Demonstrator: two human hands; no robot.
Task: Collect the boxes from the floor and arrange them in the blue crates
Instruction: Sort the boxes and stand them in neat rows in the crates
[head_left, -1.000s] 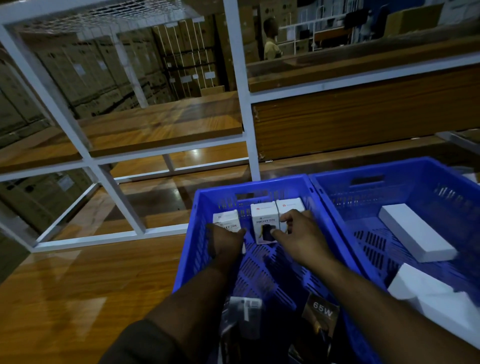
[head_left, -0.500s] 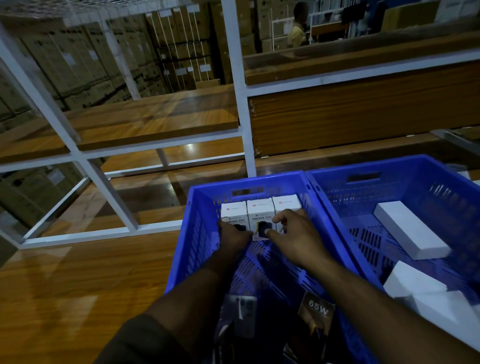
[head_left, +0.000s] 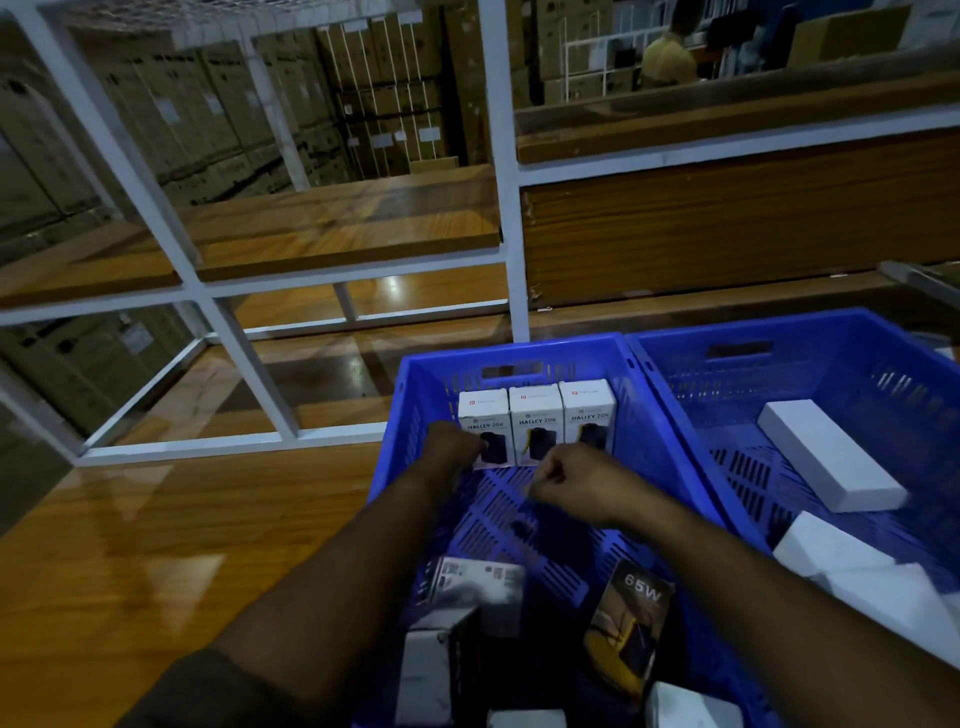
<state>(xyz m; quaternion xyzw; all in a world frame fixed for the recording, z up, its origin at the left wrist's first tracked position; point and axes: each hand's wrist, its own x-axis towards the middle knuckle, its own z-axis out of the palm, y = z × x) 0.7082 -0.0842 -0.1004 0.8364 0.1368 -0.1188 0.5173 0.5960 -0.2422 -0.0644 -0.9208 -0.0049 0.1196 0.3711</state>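
Three upright boxes (head_left: 536, 431) in crate (head_left: 644, 415)

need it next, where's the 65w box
In the head view, the 65W box leans in the near right part of the left blue crate, below the right hand.

Support surface: glossy wooden floor (head_left: 156, 545), brown, with light reflections, filling the lower left of the frame. Two blue crates sit directly on it, side by side and touching: left crate (head_left: 410, 415) at lower centre, right crate (head_left: 810, 332) at lower right. A white metal shelf frame (head_left: 244, 364) also stands on the floor, upper left to centre; its bottom rail meets the boards just left of the left crate. Wooden shelf boards (head_left: 337, 228) rest in the frame at mid height.
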